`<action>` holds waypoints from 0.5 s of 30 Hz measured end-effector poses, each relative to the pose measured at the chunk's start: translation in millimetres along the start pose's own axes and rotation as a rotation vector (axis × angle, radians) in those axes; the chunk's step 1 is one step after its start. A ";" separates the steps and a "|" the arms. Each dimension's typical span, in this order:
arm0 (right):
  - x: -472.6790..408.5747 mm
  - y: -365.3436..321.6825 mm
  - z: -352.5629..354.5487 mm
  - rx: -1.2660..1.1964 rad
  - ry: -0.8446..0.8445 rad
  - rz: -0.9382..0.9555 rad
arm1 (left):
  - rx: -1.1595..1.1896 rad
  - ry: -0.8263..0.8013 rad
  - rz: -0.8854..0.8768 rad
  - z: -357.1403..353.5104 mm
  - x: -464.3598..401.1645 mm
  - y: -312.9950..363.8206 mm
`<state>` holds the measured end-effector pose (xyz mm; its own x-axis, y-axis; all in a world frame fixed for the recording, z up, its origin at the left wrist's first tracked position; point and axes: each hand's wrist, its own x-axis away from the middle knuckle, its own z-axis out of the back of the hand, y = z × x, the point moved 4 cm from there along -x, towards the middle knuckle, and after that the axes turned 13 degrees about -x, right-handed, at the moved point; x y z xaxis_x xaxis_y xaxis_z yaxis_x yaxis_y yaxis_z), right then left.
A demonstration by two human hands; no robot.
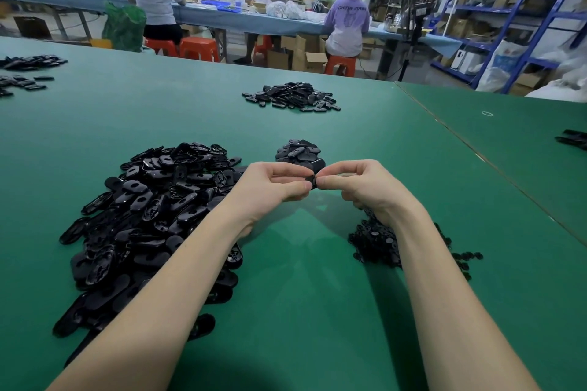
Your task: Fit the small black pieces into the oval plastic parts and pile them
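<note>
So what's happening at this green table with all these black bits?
A person is assembling small plastic parts by hand. The left hand and right hand meet above the green table, pinching a black part between the fingertips. A big heap of oval parts lies to the left, a pile of small black pieces under the right wrist, and a small stack just beyond the hands.

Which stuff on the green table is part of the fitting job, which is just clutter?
In play:
- left hand, right hand, pinching a black part between them
- oval parts heap
- small pieces heap
- small pile behind the hands

Lying about:
- far pile
- left-edge piles
- right-edge parts
</note>
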<state>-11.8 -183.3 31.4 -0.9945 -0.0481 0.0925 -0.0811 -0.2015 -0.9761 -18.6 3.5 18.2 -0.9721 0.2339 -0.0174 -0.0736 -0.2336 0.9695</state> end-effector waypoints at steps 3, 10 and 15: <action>0.0 -2.1 0.7 0.024 0.033 0.016 | -0.016 0.004 0.005 -0.1 0.2 -1.0; 3.0 4.9 -1.1 -0.084 -0.036 -0.078 | 0.135 -0.060 0.038 -2.0 0.2 2.2; 1.8 2.8 -2.1 -0.103 -0.080 -0.053 | 0.179 -0.007 0.062 -11.2 0.7 1.6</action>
<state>-13.9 -181.9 28.5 -0.9806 -0.1185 0.1559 -0.1438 -0.1044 -0.9841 -21.9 -7.3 17.0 -0.9720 0.2306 0.0449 0.0279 -0.0762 0.9967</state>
